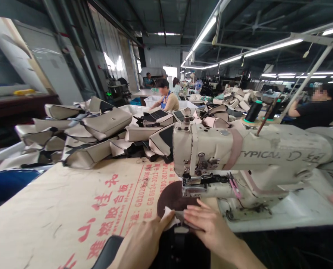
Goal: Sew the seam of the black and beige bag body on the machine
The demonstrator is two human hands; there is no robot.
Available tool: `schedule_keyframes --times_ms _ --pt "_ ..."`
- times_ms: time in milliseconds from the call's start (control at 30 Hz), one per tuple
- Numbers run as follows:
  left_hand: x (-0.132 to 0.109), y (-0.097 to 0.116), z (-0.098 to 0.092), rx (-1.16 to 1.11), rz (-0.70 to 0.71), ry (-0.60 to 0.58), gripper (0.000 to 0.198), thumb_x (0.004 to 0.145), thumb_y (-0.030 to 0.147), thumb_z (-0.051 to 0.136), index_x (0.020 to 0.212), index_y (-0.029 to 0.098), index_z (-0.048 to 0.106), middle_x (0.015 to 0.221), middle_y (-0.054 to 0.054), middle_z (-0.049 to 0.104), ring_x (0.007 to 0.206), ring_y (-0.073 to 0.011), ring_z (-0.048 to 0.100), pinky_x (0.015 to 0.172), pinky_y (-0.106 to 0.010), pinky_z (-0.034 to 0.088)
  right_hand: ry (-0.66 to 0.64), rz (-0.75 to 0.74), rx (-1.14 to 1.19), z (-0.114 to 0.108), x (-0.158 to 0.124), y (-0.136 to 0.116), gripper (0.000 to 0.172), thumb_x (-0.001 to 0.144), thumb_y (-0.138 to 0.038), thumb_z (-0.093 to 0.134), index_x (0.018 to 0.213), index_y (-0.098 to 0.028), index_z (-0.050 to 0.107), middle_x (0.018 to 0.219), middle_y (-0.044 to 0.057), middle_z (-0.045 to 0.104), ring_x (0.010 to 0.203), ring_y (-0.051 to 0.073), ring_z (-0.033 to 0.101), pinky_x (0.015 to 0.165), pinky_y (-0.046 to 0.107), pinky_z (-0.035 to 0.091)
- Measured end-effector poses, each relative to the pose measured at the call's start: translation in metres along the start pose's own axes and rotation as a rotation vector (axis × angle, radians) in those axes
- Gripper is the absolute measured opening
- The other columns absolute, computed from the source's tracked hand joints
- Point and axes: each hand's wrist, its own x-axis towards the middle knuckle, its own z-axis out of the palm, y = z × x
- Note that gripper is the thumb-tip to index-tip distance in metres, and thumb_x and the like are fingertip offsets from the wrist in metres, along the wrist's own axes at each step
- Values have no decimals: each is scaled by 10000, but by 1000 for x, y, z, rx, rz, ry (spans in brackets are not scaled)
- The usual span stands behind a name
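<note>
Fig.: Work desk (pixel 43 213) with a red-printed board top, lower left of the frame; beige-and-black bag panels (pixel 90 130) lie heaped along its far edge, upper left; industrial sewing machine (pixel 228 157) at right.

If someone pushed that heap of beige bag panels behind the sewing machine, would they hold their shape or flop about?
The beige bag panels look fairly stiff, since they keep boxy, folded shapes in the heap. They are probably light for their size. Piled loosely at angles, they would likely slide rather than sag.
</note>
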Motion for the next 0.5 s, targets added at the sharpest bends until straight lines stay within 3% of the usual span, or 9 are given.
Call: schedule_keyframes --times_ms 133,267,400,500 --pt "6 5 -5 119 3 -42 672 749 -6 287 1358 261 391 861 -83 680 743 -195 655 664 -290 485 76 -111 -104 7 -5 -3 364 863 -79 408 1194 -140 548 1112 79 633 1004 170 607 900 302 491" --pt "12 7 -15 96 101 -51 595 766 24 341 1283 275 493 819 -58 657 746 -187 620 677 -280 474 -5 -92 -82 9 -7 3 314 874 -75 359 1095 -152 567 947 55 667 807 159 644 696 245 512" --pt "9 3 -36 -209 261 -20 323 896 214 398 1083 347 627 947 -8 618 871 -152 580 757 -235 452 -141 -43 -55 1 -6 2 280 908 -113 342 1097 -163 542 901 43 654 788 144 634 693 223 488" --pt "9 7 -47 -412 339 -77 259 815 429 572 1036 308 633 991 3 605 889 -146 567 778 -215 437 -184 -75 -29 -3 -5 -2 265 929 -149 344 1129 -158 518 960 52 647 838 141 627 723 219 485"
